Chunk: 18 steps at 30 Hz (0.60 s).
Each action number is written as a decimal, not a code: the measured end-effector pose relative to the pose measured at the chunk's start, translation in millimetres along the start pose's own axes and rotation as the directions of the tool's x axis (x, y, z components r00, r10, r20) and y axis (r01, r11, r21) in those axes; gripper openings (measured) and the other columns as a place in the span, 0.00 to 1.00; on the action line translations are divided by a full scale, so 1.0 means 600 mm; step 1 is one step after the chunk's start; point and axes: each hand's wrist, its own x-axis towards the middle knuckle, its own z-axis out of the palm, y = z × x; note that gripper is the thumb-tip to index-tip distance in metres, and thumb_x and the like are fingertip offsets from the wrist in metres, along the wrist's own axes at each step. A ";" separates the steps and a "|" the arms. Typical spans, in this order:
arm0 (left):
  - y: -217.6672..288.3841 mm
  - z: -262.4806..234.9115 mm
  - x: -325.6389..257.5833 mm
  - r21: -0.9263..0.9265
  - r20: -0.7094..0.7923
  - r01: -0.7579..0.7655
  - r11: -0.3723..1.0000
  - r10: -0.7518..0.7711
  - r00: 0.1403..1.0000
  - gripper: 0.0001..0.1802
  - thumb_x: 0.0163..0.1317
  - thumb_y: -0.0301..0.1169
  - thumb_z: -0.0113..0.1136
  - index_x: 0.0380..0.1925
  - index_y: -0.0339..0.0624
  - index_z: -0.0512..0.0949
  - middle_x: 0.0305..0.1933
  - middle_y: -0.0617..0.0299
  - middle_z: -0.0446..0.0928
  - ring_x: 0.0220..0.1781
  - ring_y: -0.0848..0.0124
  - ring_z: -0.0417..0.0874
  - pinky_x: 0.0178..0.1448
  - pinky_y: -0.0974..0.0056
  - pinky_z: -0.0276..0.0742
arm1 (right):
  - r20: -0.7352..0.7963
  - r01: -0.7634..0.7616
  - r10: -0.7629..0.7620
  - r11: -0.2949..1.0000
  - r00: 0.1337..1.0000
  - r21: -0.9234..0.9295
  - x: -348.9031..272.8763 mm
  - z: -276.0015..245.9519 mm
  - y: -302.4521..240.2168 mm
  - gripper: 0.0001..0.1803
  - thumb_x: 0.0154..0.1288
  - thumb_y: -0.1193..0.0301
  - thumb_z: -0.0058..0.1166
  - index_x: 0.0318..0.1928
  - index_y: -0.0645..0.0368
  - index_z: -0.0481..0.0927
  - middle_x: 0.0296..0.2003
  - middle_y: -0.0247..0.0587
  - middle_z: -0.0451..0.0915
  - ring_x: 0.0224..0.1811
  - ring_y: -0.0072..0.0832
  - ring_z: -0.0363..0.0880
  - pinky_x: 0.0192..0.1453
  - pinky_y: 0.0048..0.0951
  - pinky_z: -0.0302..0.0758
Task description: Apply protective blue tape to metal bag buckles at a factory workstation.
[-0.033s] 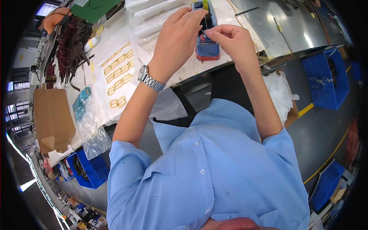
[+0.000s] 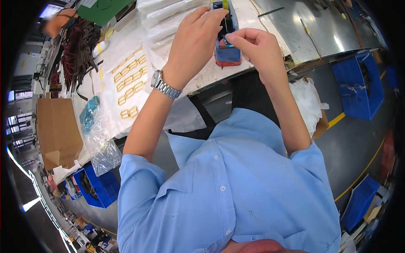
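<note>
A blue tape dispenser [image 2: 228, 55] with a red base stands near the table's edge at the top of the head view. My left hand [image 2: 197, 36], with a metal-band watch at its wrist, reaches over the dispenser's left side, fingers stretched out and apart; its fingertips partly cover the dispenser. At the dispenser's front, my right hand [image 2: 257, 46] has thumb and forefinger closed in a pinch on a small shiny bluish strip of tape [image 2: 228, 40]. The fingers hide most of that strip. Rows of gold-coloured metal buckles [image 2: 130, 86] lie on white sheeting to the left.
Stacked clear plastic bags [image 2: 162, 19] lie beyond my left hand. A cardboard box [image 2: 59, 133] and a teal-filled plastic bag [image 2: 90, 114] sit at the table's left end, near dark red straps [image 2: 77, 46]. Right of the table stands a blue bin [image 2: 358, 86].
My right hand and the pinched tape have shifted very slightly at the dispenser's front. Otherwise things look the same.
</note>
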 end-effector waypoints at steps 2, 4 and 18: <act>-0.029 0.026 -0.008 -0.041 -0.290 -0.312 0.949 0.288 0.913 0.21 0.72 0.22 0.59 0.64 0.32 0.76 0.59 0.42 0.82 0.68 0.43 0.79 0.72 0.49 0.75 | 0.052 -0.037 0.037 0.999 0.998 0.001 -0.053 0.009 -0.002 0.11 0.76 0.68 0.66 0.43 0.65 0.91 0.37 0.37 0.92 0.30 0.14 0.81 0.34 0.19 0.74; 0.016 -0.012 0.019 -0.038 -0.049 -0.168 0.985 0.166 0.985 0.22 0.72 0.22 0.58 0.65 0.32 0.75 0.59 0.43 0.82 0.70 0.43 0.78 0.74 0.49 0.73 | 0.091 -0.161 0.156 0.986 0.984 0.047 -0.102 -0.003 0.031 0.09 0.78 0.70 0.63 0.44 0.65 0.89 0.42 0.36 0.92 0.29 0.10 0.78 0.30 0.16 0.70; 0.017 -0.033 0.008 -0.014 0.147 -0.007 1.000 0.009 0.989 0.21 0.74 0.23 0.55 0.65 0.33 0.78 0.63 0.45 0.82 0.72 0.46 0.79 0.76 0.49 0.72 | -0.002 -0.130 0.130 0.991 0.991 -0.006 -0.179 0.028 0.129 0.07 0.81 0.72 0.60 0.43 0.62 0.85 0.41 0.38 0.92 0.37 0.16 0.86 0.38 0.20 0.78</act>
